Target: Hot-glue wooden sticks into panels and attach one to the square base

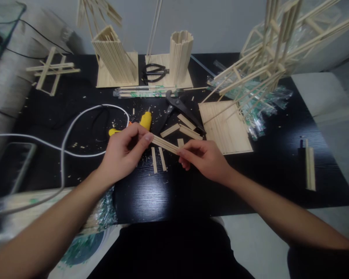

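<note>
Probably light and stiff, yet prone to snapping if bent, the slim, pale strip of side-by-side wooden sticks point(165, 144) is held above the glossy black table point(189, 197), nearer than the dark, long-handled pliers point(180, 106). The bare left hand point(125, 150) pinches one end and the bare right hand point(208, 159) the other; gripping lightly at both ends looks the safest hold.
</note>
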`<action>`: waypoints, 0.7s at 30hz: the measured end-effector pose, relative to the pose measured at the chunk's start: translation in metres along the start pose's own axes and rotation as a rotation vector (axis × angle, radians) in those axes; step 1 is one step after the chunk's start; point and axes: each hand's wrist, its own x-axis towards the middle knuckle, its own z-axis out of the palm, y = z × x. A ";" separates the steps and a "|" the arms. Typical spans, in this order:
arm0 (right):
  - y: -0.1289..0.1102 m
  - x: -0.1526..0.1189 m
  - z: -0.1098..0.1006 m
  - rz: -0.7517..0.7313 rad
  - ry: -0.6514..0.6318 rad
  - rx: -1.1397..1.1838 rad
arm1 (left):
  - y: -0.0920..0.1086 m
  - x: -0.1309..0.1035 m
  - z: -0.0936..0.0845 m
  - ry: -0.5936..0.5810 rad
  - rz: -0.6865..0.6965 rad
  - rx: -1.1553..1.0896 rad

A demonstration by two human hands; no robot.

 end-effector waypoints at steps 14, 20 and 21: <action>-0.009 0.009 -0.016 -0.087 0.320 0.187 | -0.007 0.002 -0.006 0.114 -0.102 -0.132; -0.004 0.007 -0.009 -0.119 0.227 0.069 | -0.002 0.002 -0.003 0.048 -0.059 -0.066; -0.002 0.007 -0.007 -0.123 0.201 0.074 | -0.002 0.002 -0.003 0.044 -0.051 -0.056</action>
